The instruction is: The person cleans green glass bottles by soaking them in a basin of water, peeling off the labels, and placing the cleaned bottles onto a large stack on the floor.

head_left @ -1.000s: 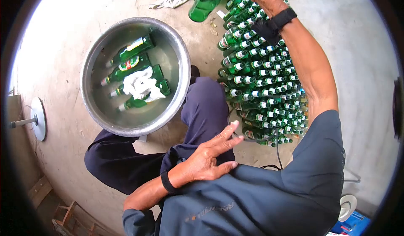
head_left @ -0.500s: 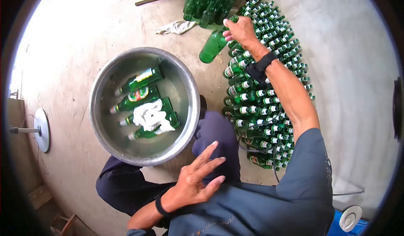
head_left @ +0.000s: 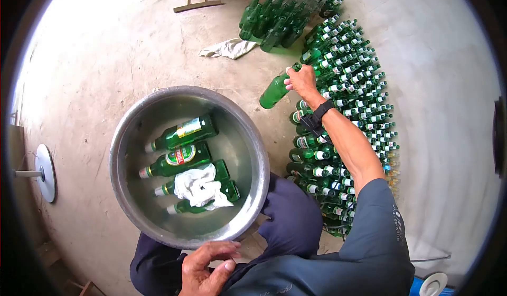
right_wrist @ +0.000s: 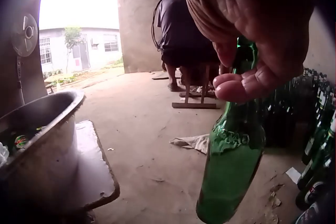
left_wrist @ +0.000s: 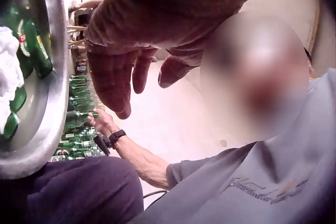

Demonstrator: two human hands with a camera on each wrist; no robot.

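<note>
My right hand [head_left: 303,79] grips a green glass bottle [head_left: 273,93] by its neck, out past the basin's right side. The bottle hangs tilted, base toward the basin, and shows no paper label in the right wrist view. Near the basin's front rim, over my lap, my left hand [head_left: 207,269] holds nothing, its fingers loosely bent. In the metal basin [head_left: 261,164], several green bottles [head_left: 185,158] lie on their sides in cloudy water, some labelled. A crumpled white cloth [head_left: 202,186] covers part of the lower ones.
Rows of standing bottles [head_left: 359,93] with white neck labels fill the floor at right. Unlabelled green bottles [head_left: 274,21] stand farther off, beside a rag [head_left: 229,48]. A person [right_wrist: 184,29] sits beyond, and a fan [right_wrist: 25,35] stands at left.
My right hand has brought the bottle back from the far bottles, nearer to me. My left hand has lowered toward the lap, its fingers more bent. The head view has tilted up.
</note>
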